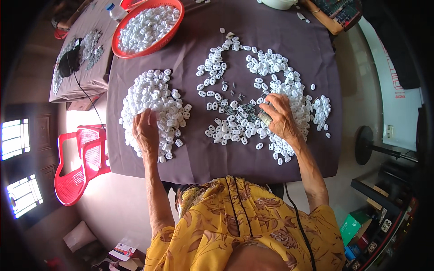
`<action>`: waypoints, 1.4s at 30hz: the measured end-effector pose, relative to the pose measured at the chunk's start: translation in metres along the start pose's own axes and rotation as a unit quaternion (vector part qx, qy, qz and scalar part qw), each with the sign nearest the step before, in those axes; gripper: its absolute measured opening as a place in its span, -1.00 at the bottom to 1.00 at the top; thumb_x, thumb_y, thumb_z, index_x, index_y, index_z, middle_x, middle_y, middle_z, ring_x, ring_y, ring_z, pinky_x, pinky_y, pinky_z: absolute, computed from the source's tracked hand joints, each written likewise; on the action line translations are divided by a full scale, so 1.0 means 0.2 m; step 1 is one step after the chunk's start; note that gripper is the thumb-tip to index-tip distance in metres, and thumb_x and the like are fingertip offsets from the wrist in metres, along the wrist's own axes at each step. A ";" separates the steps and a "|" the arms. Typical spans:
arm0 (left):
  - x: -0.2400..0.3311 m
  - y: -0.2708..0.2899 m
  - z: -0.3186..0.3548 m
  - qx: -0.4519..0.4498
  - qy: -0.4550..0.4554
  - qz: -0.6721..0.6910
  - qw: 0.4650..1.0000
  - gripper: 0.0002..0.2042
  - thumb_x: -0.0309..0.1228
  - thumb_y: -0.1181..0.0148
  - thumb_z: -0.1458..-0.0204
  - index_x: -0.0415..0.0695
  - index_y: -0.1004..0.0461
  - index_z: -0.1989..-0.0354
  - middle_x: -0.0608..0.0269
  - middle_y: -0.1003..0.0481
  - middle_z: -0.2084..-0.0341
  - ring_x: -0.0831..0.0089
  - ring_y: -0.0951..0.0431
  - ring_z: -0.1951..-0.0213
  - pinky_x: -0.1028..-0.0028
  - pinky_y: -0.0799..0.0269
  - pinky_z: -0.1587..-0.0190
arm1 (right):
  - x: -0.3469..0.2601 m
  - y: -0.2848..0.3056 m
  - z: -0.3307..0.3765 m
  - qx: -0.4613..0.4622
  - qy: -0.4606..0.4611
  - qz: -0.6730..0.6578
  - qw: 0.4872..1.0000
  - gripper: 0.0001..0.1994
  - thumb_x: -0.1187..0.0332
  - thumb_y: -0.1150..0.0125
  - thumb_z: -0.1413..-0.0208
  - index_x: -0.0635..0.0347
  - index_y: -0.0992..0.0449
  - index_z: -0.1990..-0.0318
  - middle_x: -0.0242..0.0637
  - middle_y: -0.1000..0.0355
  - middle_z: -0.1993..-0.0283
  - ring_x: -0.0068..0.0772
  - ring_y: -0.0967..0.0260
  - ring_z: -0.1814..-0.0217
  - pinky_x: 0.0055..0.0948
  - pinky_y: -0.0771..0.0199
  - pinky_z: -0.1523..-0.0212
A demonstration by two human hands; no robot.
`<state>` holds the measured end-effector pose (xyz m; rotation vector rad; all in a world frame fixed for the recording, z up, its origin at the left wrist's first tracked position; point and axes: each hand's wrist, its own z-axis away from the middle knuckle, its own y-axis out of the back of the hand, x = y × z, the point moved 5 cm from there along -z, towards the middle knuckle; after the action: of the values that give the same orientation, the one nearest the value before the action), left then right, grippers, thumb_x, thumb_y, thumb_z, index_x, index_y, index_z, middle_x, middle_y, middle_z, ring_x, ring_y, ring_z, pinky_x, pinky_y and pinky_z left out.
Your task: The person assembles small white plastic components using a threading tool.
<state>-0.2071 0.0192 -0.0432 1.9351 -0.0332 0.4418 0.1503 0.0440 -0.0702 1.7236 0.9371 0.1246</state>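
Head view: we see left hand [145, 131] spread flat on the left pile [156, 108] of white clips, right hand [280, 118] pinching a small metal piece [265, 119] mid-table. We judge clips light, stiff, slippery; pinch one by its edges.

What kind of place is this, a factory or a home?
Probably a home or small workshop used for hand piecework, not a factory. A cloth-covered table holds heaps of small white plastic parts, a red basket holds more, and a red plastic chair stands beside it.
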 end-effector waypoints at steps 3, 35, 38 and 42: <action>0.11 -0.04 0.03 0.050 -0.093 0.047 0.993 -0.68 -0.38 -0.28 0.16 -0.18 -0.45 0.20 0.07 -0.42 0.26 0.20 -0.42 0.21 0.31 -0.37 0.20 | 0.02 -0.02 0.01 -0.001 -0.015 -0.011 1.000 -0.65 0.70 -0.01 0.40 0.30 -0.47 0.32 -0.22 -0.27 0.16 -0.18 -0.20 -0.02 -0.25 -0.16 -0.05; 0.10 -0.42 -0.39 0.016 -0.257 -0.081 0.963 -0.74 -0.46 -0.03 0.07 -0.22 -0.39 0.16 0.01 -0.33 0.08 0.12 -0.28 -0.01 0.10 -0.11 -0.08 | 0.05 -0.02 0.00 0.023 -0.040 -0.039 0.998 -0.69 0.70 -0.03 0.42 0.27 -0.47 0.38 -0.26 -0.30 0.23 -0.19 -0.24 0.04 -0.26 -0.17 -0.04; 0.09 -0.44 -0.41 0.014 -0.249 -0.102 0.963 -0.73 -0.44 -0.04 0.07 -0.23 -0.38 0.15 0.01 -0.34 0.08 0.10 -0.26 -0.03 0.10 -0.09 -0.09 | 0.05 -0.02 0.00 0.029 -0.040 -0.046 0.998 -0.71 0.68 -0.06 0.39 0.27 -0.48 0.38 -0.26 -0.30 0.23 -0.20 -0.24 0.05 -0.26 -0.17 -0.03; 0.20 -0.44 -0.39 0.051 -0.263 -0.074 0.961 -0.70 -0.40 -0.09 0.10 -0.20 -0.37 0.15 -0.05 -0.33 0.09 0.07 -0.25 -0.04 0.08 -0.10 -0.08 | 0.06 -0.02 0.00 0.030 -0.038 -0.043 0.998 -0.73 0.67 -0.08 0.37 0.26 -0.48 0.38 -0.27 -0.31 0.23 -0.20 -0.24 0.05 -0.27 -0.18 -0.03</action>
<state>-0.1721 0.1326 -0.0830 2.0908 -0.2110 -0.1831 0.1555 0.0515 -0.0785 1.7281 0.9654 -0.0265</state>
